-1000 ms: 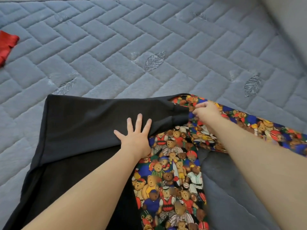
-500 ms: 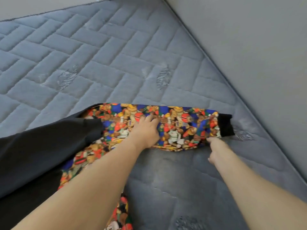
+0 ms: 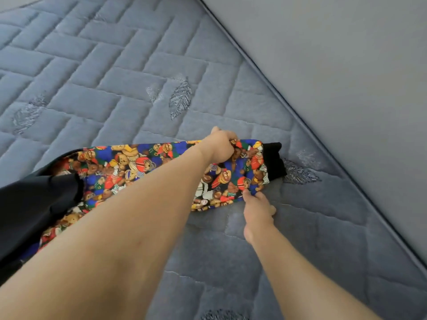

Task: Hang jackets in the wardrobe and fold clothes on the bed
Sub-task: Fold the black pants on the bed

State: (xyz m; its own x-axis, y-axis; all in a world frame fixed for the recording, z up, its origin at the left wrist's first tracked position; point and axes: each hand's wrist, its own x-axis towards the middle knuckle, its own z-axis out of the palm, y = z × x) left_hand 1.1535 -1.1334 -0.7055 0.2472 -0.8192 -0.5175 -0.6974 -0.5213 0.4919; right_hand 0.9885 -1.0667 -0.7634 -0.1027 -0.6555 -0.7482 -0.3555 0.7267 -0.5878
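Lying on quilted grey bed (image 3: 120, 72) by wall (image 3: 346, 65): jacket (image 3: 129, 162), teddy-bear sleeve out right | left hand (image 3: 219, 146) grip grasping sleeve's upper edge near black cuff (image 3: 273, 161) | right hand (image 3: 257, 207) pinching lower edge

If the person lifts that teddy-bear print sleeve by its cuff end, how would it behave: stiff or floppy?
Probably floppy: the sleeve lies flat and creased on the mattress. Likely light, since the right hand pinches only its edge while the left hand grips the top. It should drape rather than slide.
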